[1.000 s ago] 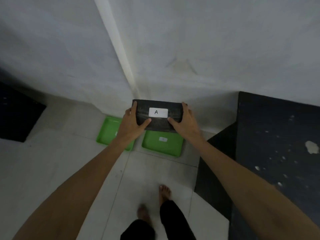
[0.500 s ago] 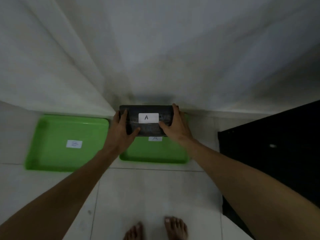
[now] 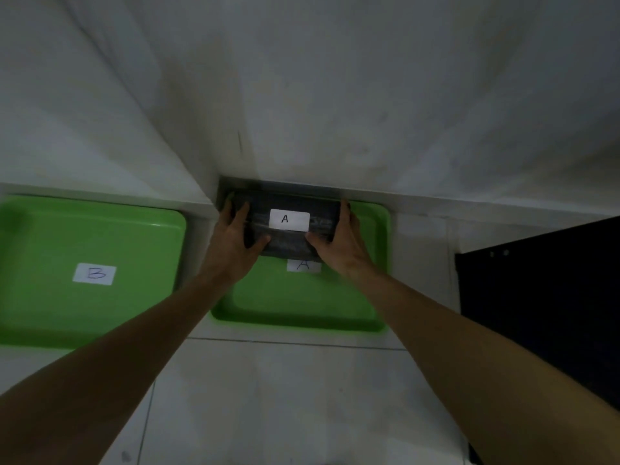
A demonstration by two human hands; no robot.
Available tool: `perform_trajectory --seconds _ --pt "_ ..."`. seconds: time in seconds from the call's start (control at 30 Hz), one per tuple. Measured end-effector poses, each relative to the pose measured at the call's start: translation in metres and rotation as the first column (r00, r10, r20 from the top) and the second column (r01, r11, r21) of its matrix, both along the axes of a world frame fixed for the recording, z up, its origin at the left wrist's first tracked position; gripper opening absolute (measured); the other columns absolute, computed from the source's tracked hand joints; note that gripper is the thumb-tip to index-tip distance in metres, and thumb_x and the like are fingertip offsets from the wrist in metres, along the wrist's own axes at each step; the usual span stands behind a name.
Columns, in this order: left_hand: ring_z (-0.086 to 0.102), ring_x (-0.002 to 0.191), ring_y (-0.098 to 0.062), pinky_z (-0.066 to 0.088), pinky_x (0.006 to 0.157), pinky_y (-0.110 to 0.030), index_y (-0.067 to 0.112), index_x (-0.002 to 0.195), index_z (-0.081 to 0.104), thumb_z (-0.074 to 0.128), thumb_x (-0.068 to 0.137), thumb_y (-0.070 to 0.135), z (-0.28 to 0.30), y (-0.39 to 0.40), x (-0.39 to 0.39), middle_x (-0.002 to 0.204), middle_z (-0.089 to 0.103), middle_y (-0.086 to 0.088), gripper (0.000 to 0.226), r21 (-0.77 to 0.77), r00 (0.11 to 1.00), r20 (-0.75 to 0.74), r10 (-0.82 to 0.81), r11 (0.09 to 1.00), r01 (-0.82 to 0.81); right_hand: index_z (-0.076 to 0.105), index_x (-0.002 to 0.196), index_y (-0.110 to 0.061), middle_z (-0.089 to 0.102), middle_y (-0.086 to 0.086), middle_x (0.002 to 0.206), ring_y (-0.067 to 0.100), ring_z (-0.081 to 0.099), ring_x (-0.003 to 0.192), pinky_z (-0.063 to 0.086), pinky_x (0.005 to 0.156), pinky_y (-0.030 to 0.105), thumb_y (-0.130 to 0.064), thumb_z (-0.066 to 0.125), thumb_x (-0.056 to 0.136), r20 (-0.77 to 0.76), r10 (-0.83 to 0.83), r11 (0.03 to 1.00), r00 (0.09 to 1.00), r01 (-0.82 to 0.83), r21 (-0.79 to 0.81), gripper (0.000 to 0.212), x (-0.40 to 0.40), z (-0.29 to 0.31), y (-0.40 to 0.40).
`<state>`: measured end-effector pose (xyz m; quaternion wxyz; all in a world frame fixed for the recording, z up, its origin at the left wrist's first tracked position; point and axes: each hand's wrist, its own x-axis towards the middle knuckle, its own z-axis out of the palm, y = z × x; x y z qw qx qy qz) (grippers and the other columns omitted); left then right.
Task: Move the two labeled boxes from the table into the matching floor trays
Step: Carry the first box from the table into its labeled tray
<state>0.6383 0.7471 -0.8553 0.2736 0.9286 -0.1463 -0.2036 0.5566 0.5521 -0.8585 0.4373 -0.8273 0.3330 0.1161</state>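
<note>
Over tray A (image 3: 302, 307), both hands clasping box A (image 3: 288, 209).

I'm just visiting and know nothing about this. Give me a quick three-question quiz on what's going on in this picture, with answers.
1. True or false: both hands grip the black box at once.
2. Which letter is on the label of the box? (a) A (b) B (c) C
3. Fill in: the box is held over the green tray marked ____.

Key
1. True: the left hand holds its left end and the right hand its right end.
2. (a): the white box label reads A.
3. A: the tray A lies under it, its label partly hidden; the tray B to the left holds no box.
</note>
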Motion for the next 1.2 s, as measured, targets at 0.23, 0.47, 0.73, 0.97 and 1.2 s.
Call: perform_trajectory --seconds 0.23,0.47,0.73,0.97,1.2 --pt "0.030 0.141 -0.042 0.031 0.114 -0.052 0.015 0.151 0.036 0.067 0.089 0.039 0.040 0.007 -0.006 0.161 0.018 -0.018 0.073 0.072 0.997 0.033 -0.067 0.995 0.064 0.008 0.159 -0.022 0.012 0.009 0.166 0.030 0.024 0.149 0.028 0.118 0.046 -0.052 0.069 0.085 -0.054 -0.018 0.999 0.998 0.016 -0.029 0.100 -0.002 0.041 -0.007" --pt "0.041 0.132 -0.038 0.035 0.108 -0.048 0.012 0.120 0.068 0.070 0.088 0.032 0.220 0.023 -0.012 0.136 0.056 -0.021 0.038 0.132 0.957 0.066 -0.283 0.953 0.272 0.051 0.136 -0.008 0.053 0.017 0.136 0.030 0.054 0.120 0.046 0.095 0.031 -0.038 0.063 0.095 -0.143 0.185 0.979 0.972 -0.196 -0.064 0.053 -0.014 0.231 -0.019" --pt "0.035 0.140 -0.027 0.034 0.110 -0.045 0.020 0.140 0.055 0.057 0.090 0.056 0.531 0.001 -0.031 0.152 0.044 -0.009 0.061 0.178 0.921 0.086 -0.380 0.915 0.361 0.044 0.146 -0.014 0.048 0.012 0.147 0.029 0.049 0.130 0.041 0.103 0.036 -0.053 0.053 0.097 -0.277 0.448 0.886 0.850 -0.463 0.016 0.064 -0.059 0.562 -0.027" --pt "0.053 0.127 -0.025 0.043 0.102 -0.045 0.025 0.135 0.059 0.054 0.091 0.059 0.727 -0.064 -0.108 0.141 0.058 0.000 0.056 0.040 0.855 0.246 -0.456 0.887 0.461 0.048 0.143 -0.015 0.058 0.008 0.140 0.026 0.057 0.123 0.042 0.094 0.033 -0.066 0.041 0.095 -0.128 0.315 0.942 0.940 -0.327 -0.080 0.070 -0.182 0.776 -0.078" --pt "0.063 0.109 -0.018 0.049 0.091 -0.036 0.021 0.131 0.063 0.062 0.088 0.055 0.826 -0.177 -0.242 0.128 0.065 -0.003 0.055 -0.172 0.851 0.246 -0.463 0.844 0.509 0.059 0.133 -0.014 0.067 0.007 0.126 0.026 0.061 0.116 0.044 0.097 0.037 -0.060 0.044 0.097 0.003 0.092 0.959 0.996 -0.088 -0.268 0.061 -0.348 0.872 -0.162"
